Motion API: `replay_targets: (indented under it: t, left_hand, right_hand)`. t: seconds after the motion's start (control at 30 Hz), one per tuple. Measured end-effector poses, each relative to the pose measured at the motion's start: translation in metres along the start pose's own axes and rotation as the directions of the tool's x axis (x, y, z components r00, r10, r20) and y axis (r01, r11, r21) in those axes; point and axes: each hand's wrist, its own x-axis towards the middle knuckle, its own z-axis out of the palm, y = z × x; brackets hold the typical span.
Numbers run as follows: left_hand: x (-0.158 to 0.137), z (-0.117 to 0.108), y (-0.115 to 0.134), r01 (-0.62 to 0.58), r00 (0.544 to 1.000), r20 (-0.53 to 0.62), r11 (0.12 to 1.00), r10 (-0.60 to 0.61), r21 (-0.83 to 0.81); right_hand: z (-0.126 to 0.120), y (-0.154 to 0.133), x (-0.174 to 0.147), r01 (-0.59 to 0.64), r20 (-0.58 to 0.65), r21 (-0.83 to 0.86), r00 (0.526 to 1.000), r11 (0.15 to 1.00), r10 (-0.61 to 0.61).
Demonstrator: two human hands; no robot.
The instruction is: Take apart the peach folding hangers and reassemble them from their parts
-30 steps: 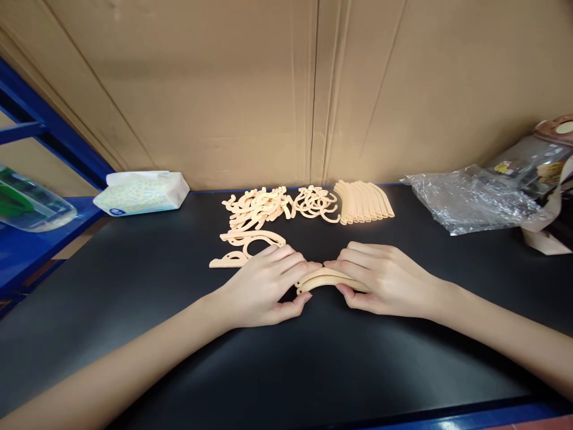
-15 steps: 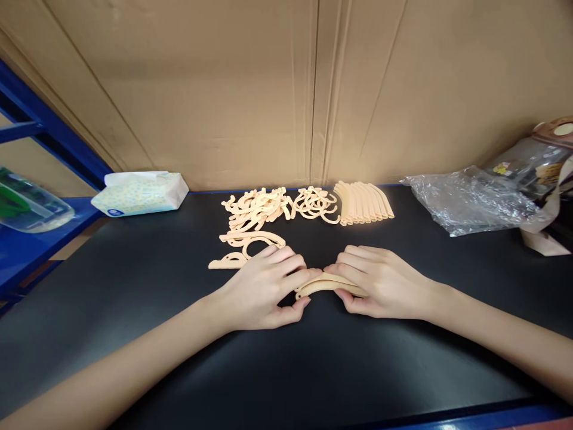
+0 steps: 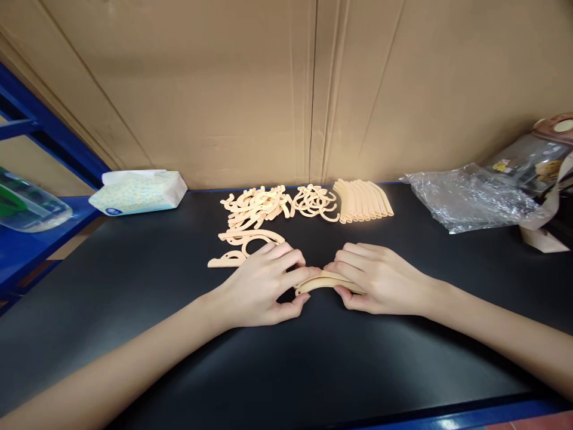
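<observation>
A curved beige plastic hanger arm (image 3: 324,280) lies across the middle, low over the black table. My right hand (image 3: 380,278) grips its right part, thumb below and fingers above, covering that end. At the other end, my left hand (image 3: 268,283) has its index finger above and its thumb below, closed around the tip, where a small hole shows. Just beyond my left hand are a few loose beige parts: a curved arm (image 3: 255,236), a ring-shaped piece (image 3: 245,246) partly hidden by the fingers, and a flat piece with a cutout (image 3: 224,261).
Farther back lie a heap of beige parts (image 3: 257,206), a pile of hooks (image 3: 313,202) and a neat row of curved arms (image 3: 363,201). A tissue pack (image 3: 138,192) sits at left by a blue shelf frame (image 3: 67,143). Crumpled clear plastic (image 3: 470,197) lies at right, before a cardboard wall (image 3: 215,89).
</observation>
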Motion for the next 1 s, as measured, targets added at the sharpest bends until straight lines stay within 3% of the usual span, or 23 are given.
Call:
replay_targets:
  t: [0.37, 0.5, 0.63, 0.77, 0.87, 1.0]
  left_hand:
    - [-0.001, 0.001, 0.0, 0.012, 1.0, 0.009, 0.999, -0.012, -0.03]
    - [-0.001, 0.0, -0.001, 0.017, 1.0, 0.008, 0.999, -0.017, -0.038]
    - [-0.001, -0.002, -0.001, 0.022, 1.0, 0.01, 0.999, -0.021, -0.049]
    - [-0.002, -0.003, 0.0, 0.017, 1.0, -0.016, 0.999, -0.018, -0.028]
    - [-0.001, -0.003, -0.003, 0.088, 0.991, -0.106, 0.995, -0.082, 0.051]
    - [-0.003, -0.01, -0.017, 0.291, 0.939, -0.254, 0.932, -0.233, 0.218]
  right_hand:
    - [-0.002, 0.003, 0.0, -0.021, 0.049, 0.061, 0.999, 0.998, 0.018]
    - [-0.005, 0.006, 0.001, -0.03, 0.003, 0.06, 1.0, 0.998, 0.03]
    - [-0.012, 0.018, 0.009, -0.098, -0.051, -0.038, 0.994, 0.994, 0.096]
    - [-0.016, 0.043, 0.027, -0.208, -0.008, -0.168, 0.978, 0.964, 0.21]
    - [-0.012, 0.063, 0.043, -0.278, 0.027, -0.217, 0.957, 0.936, 0.29]
    - [-0.001, 0.079, 0.058, -0.363, 0.049, -0.262, 0.92, 0.894, 0.388]
